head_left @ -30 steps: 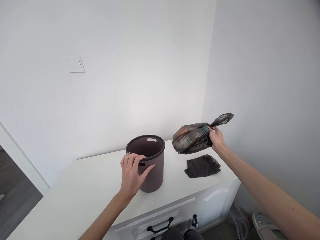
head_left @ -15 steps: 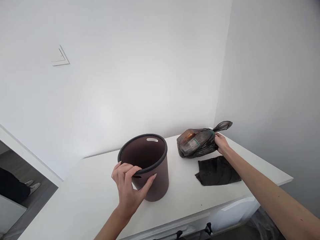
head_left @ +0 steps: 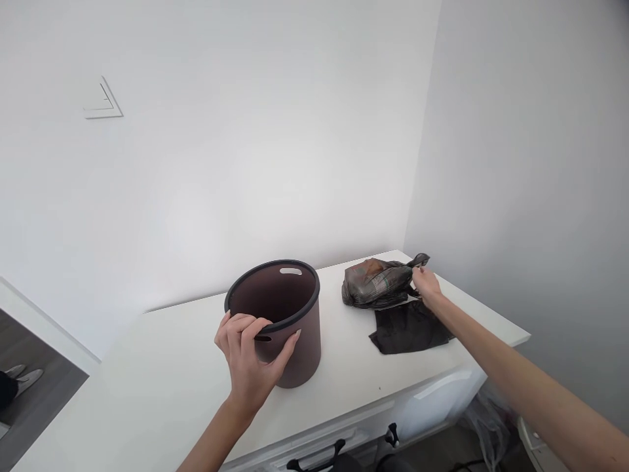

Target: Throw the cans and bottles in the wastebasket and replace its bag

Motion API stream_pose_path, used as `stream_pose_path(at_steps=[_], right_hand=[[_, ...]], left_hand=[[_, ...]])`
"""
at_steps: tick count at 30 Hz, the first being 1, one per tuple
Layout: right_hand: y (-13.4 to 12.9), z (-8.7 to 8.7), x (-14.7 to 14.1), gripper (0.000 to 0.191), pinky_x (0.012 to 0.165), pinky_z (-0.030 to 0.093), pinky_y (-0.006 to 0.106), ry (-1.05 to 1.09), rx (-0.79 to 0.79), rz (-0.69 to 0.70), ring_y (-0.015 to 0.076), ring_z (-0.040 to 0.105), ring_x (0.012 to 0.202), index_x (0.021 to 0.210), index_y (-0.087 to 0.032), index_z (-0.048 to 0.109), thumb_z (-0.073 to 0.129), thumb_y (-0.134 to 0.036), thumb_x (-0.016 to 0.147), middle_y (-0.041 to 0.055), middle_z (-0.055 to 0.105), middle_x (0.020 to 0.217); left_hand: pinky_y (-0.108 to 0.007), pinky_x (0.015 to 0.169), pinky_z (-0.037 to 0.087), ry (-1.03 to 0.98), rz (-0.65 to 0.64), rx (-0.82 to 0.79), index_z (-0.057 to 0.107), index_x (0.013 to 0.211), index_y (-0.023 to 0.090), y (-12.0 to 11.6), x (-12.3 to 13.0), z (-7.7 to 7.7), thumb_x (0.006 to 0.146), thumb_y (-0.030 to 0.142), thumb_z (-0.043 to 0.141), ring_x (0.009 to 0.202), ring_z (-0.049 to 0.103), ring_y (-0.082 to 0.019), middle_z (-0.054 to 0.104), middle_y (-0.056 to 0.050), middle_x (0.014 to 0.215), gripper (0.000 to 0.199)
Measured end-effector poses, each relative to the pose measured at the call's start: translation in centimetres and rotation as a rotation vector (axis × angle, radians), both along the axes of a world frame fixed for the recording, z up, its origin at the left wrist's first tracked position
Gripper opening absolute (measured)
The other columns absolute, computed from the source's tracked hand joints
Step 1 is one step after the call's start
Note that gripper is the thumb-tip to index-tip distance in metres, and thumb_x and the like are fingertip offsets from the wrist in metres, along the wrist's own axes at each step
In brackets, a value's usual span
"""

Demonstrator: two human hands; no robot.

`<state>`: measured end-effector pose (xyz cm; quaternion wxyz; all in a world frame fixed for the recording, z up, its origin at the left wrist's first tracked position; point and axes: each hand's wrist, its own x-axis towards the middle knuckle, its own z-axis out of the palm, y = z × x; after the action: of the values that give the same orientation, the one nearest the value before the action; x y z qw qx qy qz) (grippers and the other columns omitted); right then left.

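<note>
A brown trash bin (head_left: 299,354) with a black rim stands upright on the white cabinet top. My left hand (head_left: 248,347) grips its near rim, fingers over the edge and thumb against the outer wall. Right of the bin lies a filled, tied dark garbage bag (head_left: 371,283), its contents faintly showing through the thin plastic. My right hand (head_left: 425,284) is closed on the bag's gathered neck. In front of that bag, partly under my right forearm, is a flat folded black bag (head_left: 413,328).
The white cabinet top (head_left: 171,367) meets the wall behind and ends in a corner at right. Black drawer handles (head_left: 339,449) stick out below its front edge. Clear plastic (head_left: 486,426) hangs low at right. A person's shoes (head_left: 24,380) show on the floor at far left.
The view has shifted slightly. My right hand still holds the tied bag's neck, and the bag now sits closer to the folded black bag. My left hand stays on the bin's rim.
</note>
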<state>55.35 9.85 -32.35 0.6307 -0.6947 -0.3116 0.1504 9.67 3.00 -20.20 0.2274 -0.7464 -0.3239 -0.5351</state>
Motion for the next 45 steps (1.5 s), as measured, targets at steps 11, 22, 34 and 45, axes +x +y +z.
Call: stream_pose_path(at_steps=[11,22,34,45], right_hand=[[-11.6,-6.3,-9.5,0.071,0.125,0.018,0.056,-0.641,-0.619,0.157,0.0391,0.023,0.155,0.153,-0.007,0.043,0.044,-0.048,0.096,0.0243,0.032,0.165],[-17.0,-7.2,-14.8,0.068,0.125,0.025,0.052,-0.805,-0.488,0.184,0.0382,0.027,0.155,0.156,-0.009,0.043,0.039,-0.049,0.102,0.0227,0.034,0.165],[-21.8,-0.9,-18.3,0.046,0.111,0.046,0.045,0.421,0.160,0.652,0.0276,0.065,0.124,0.123,-0.021,0.071,0.064,-0.055,0.094,0.0101,0.073,0.128],[-25.7,2.1,-22.2,0.034,0.099,0.053,0.041,0.914,0.106,0.902,0.0263,0.071,0.110,0.105,-0.019,0.072,0.075,-0.048,0.088,0.0119,0.077,0.112]], left_hand=[[-0.061,0.113,0.038,-0.024,-0.038,0.016,0.054,0.113,0.028,-0.3,-0.2,0.6,0.078,0.034,0.083,0.101,0.058,-0.027,0.056,-0.005,0.100,0.046],[-0.058,0.116,0.034,-0.015,-0.061,-0.017,0.057,0.116,0.026,-0.9,-0.5,0.6,0.083,0.038,0.078,0.112,0.057,-0.029,0.060,-0.008,0.108,0.041],[-0.046,0.104,0.049,0.127,-0.375,-0.276,0.055,0.125,0.028,-8.8,-1.4,-2.6,0.096,0.024,0.064,0.124,0.057,-0.027,0.058,-0.010,0.129,0.030],[-0.031,0.078,0.048,-0.024,-0.606,-1.373,0.064,0.084,0.021,-12.5,2.9,-0.7,0.089,0.066,0.059,0.086,0.061,-0.020,0.066,-0.002,0.087,0.046]])
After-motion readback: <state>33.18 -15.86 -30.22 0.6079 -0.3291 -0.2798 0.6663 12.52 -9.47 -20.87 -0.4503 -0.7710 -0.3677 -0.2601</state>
